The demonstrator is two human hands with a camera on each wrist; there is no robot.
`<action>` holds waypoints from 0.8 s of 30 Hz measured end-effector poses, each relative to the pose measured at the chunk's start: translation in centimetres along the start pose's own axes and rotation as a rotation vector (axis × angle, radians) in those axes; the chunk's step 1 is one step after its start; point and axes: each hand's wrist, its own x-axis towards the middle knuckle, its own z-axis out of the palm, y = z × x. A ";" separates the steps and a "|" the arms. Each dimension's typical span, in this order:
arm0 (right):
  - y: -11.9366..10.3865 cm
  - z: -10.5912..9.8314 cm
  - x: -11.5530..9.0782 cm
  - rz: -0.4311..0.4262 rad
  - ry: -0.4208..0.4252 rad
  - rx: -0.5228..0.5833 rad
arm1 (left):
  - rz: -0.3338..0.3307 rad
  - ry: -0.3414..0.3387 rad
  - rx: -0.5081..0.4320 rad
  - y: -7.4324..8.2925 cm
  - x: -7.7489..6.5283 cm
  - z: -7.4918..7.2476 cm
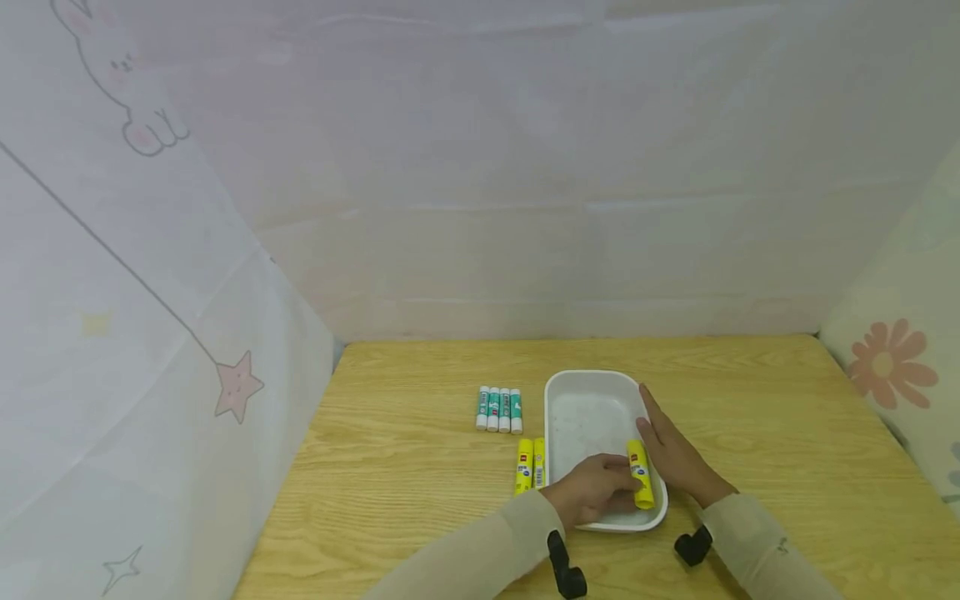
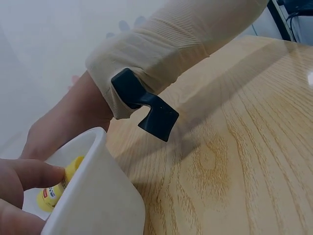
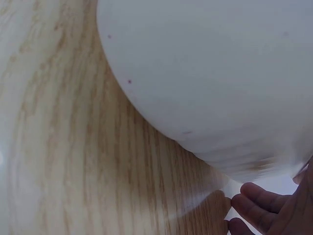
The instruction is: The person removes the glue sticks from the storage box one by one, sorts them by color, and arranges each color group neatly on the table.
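Note:
In the head view my left hand (image 1: 596,487) reaches into a white tray (image 1: 588,385) and holds a yellow glue stick (image 1: 640,475) near its right wall. The left wrist view shows the thumb and a finger (image 2: 29,174) at the yellow glue stick (image 2: 53,193), partly hidden by the tray's rim. Along the tray's right side lies my right hand (image 1: 675,454), its fingers fairly straight and its thumb at the rim. From the right wrist, the fingers (image 3: 264,205) show beside the tray's white outer wall (image 3: 210,73).
Left of the tray, two yellow glue sticks (image 1: 523,467) lie side by side, their lower ends near the left sleeve. Farther back, several small green-and-white glue sticks (image 1: 493,410) form a row. Everything is on a wooden table (image 1: 397,467) with printed cloth (image 1: 480,208) behind it.

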 end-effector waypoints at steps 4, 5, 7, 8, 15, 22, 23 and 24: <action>0.0 0.0 0.0 0.003 -0.006 0.011 | -0.007 0.014 -0.037 0.1 -0.2 0.0; 0.0 0.0 -0.1 0.006 -0.010 0.014 | -0.005 0.018 -0.046 0.1 -0.3 -0.1; 0.1 0.0 -0.1 0.011 -0.015 0.019 | 0.001 0.026 -0.059 0.3 -0.4 -0.2; 0.1 0.0 -0.1 0.012 -0.016 0.021 | 0.006 0.030 -0.065 0.3 -0.4 -0.3; 0.3 -0.1 0.1 0.007 -0.011 0.010 | 0.078 0.014 -0.109 1.9 -1.4 -1.4; 0.6 0.1 0.1 0.016 -0.007 -0.001 | 0.156 0.001 -0.199 4.1 -3.4 -3.7; 0.6 0.2 0.1 0.013 -0.004 0.000 | 0.168 0.004 -0.209 4.4 -3.7 -4.2; 0.6 0.2 0.1 0.010 -0.003 0.003 | 0.184 0.006 -0.215 4.7 -4.1 -4.8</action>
